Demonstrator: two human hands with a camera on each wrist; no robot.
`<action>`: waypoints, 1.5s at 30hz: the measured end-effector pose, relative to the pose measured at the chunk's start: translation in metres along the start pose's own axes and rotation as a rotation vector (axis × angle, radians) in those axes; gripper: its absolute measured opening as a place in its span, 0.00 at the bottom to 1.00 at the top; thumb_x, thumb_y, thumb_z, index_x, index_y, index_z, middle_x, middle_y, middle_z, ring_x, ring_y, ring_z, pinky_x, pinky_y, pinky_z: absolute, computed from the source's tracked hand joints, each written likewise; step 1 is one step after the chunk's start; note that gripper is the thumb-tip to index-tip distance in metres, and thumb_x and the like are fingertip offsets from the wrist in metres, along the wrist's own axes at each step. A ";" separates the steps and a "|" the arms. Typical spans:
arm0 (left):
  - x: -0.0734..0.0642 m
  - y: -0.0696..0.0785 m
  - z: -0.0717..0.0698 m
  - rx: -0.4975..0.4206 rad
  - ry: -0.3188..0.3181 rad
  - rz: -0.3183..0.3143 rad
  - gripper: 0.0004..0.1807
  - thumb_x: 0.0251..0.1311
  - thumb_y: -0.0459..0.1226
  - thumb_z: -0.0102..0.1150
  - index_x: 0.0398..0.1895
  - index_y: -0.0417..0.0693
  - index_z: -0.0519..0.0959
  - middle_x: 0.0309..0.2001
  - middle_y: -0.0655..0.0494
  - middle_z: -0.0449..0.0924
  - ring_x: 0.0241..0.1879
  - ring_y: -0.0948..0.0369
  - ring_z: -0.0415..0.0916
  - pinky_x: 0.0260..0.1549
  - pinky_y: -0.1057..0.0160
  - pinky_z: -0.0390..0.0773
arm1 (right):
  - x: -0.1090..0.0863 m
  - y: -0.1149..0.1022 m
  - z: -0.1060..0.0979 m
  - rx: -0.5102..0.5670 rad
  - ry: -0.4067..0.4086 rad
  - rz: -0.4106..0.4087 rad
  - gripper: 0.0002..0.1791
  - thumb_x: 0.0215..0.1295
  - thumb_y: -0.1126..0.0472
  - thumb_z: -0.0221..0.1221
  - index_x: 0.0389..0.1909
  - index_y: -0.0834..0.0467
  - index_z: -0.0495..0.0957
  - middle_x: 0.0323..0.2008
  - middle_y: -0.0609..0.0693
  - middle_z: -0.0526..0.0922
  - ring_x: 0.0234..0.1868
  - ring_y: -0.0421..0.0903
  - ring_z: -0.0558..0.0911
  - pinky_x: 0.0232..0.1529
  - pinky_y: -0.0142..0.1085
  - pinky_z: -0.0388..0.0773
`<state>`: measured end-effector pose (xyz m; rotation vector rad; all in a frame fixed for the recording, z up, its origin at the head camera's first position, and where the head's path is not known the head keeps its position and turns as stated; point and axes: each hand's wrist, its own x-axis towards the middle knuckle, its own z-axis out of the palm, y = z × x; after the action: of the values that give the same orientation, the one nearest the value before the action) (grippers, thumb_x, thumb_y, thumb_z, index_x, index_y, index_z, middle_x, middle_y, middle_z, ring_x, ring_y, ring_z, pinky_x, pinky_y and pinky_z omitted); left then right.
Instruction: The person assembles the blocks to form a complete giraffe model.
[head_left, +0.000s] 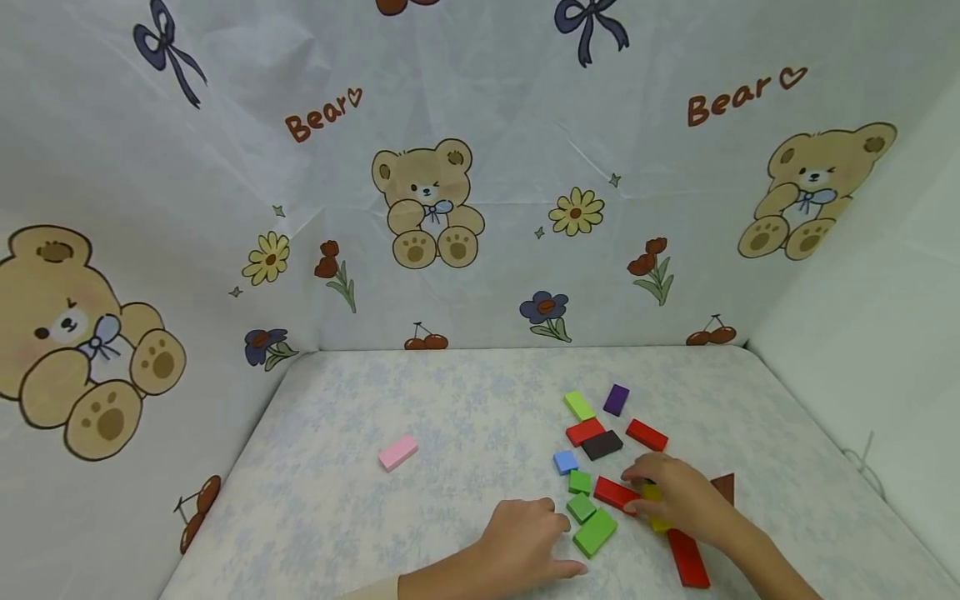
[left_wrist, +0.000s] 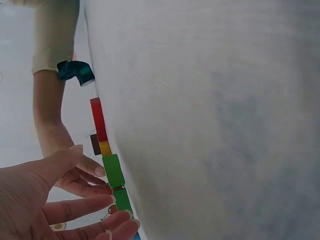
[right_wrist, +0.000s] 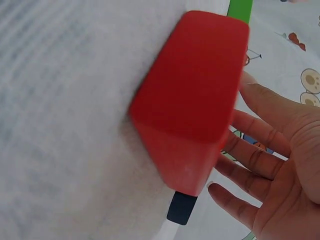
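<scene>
My left hand (head_left: pixel 521 542) hovers beside a green block (head_left: pixel 596 533) and a small green cube (head_left: pixel 581 507), its fingers spread and loosely bent. The left wrist view shows the thumb apart from the fingers and the green blocks (left_wrist: pixel 113 170) just beyond them. Over a yellow block (head_left: pixel 657 523) reaches my right hand (head_left: pixel 682 500), covering part of it; the thumb is near the end of a red block (head_left: pixel 615 493). In the right wrist view a large red block (right_wrist: pixel 192 80) fills the middle, and the relaxed fingers (right_wrist: pixel 255 157) beside it pinch nothing visible.
Below the right hand lies a long red block (head_left: pixel 687 558), with a brown piece (head_left: pixel 724 486) behind the wrist. Farther back are blue (head_left: pixel 566 462), black (head_left: pixel 602 446), red (head_left: pixel 647 434), lime (head_left: pixel 579 406) and purple (head_left: pixel 617 400) blocks. A pink block (head_left: pixel 398 452) lies alone at left.
</scene>
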<state>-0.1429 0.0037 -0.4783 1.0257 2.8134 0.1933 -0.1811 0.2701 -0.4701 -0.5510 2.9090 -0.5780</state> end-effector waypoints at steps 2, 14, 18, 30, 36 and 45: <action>0.005 0.003 0.002 0.015 -0.009 -0.010 0.24 0.56 0.69 0.63 0.41 0.65 0.88 0.28 0.69 0.76 0.24 0.73 0.67 0.19 0.69 0.69 | 0.002 0.000 0.002 -0.024 -0.010 -0.008 0.19 0.49 0.46 0.77 0.41 0.49 0.87 0.36 0.37 0.83 0.41 0.41 0.80 0.48 0.46 0.83; 0.014 0.020 0.005 0.115 -0.037 -0.084 0.23 0.54 0.68 0.65 0.34 0.63 0.88 0.25 0.65 0.75 0.20 0.68 0.66 0.17 0.69 0.68 | 0.008 -0.005 0.006 -0.074 -0.038 0.035 0.19 0.47 0.50 0.80 0.39 0.49 0.87 0.32 0.37 0.81 0.38 0.40 0.79 0.49 0.47 0.83; 0.017 0.022 0.007 0.120 -0.037 -0.079 0.20 0.57 0.64 0.66 0.35 0.63 0.88 0.26 0.64 0.75 0.20 0.68 0.66 0.16 0.68 0.68 | 0.008 -0.006 0.007 -0.081 -0.040 0.030 0.18 0.47 0.51 0.80 0.39 0.49 0.87 0.32 0.37 0.81 0.37 0.40 0.79 0.49 0.47 0.83; 0.023 0.030 0.006 0.147 -0.069 -0.101 0.25 0.58 0.69 0.61 0.38 0.62 0.86 0.27 0.62 0.74 0.22 0.66 0.68 0.18 0.67 0.70 | 0.007 -0.011 0.002 -0.073 -0.051 -0.002 0.18 0.48 0.53 0.79 0.40 0.51 0.87 0.33 0.36 0.82 0.35 0.38 0.78 0.47 0.44 0.83; 0.025 0.026 0.007 0.168 -0.021 -0.054 0.17 0.61 0.62 0.65 0.35 0.62 0.87 0.26 0.63 0.74 0.21 0.67 0.67 0.16 0.67 0.68 | 0.007 -0.009 0.003 -0.081 -0.044 -0.025 0.18 0.48 0.53 0.79 0.41 0.51 0.87 0.33 0.36 0.82 0.35 0.38 0.78 0.46 0.43 0.83; 0.008 -0.010 0.002 0.035 0.117 0.084 0.16 0.57 0.50 0.74 0.17 0.58 0.80 0.18 0.69 0.66 0.18 0.73 0.59 0.13 0.72 0.61 | 0.003 -0.012 -0.006 -0.069 -0.041 -0.033 0.19 0.52 0.51 0.77 0.43 0.51 0.86 0.36 0.37 0.83 0.36 0.39 0.79 0.45 0.45 0.83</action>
<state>-0.1550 0.0009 -0.4825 1.1789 2.8893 0.2213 -0.1810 0.2604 -0.4603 -0.6131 2.8957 -0.4666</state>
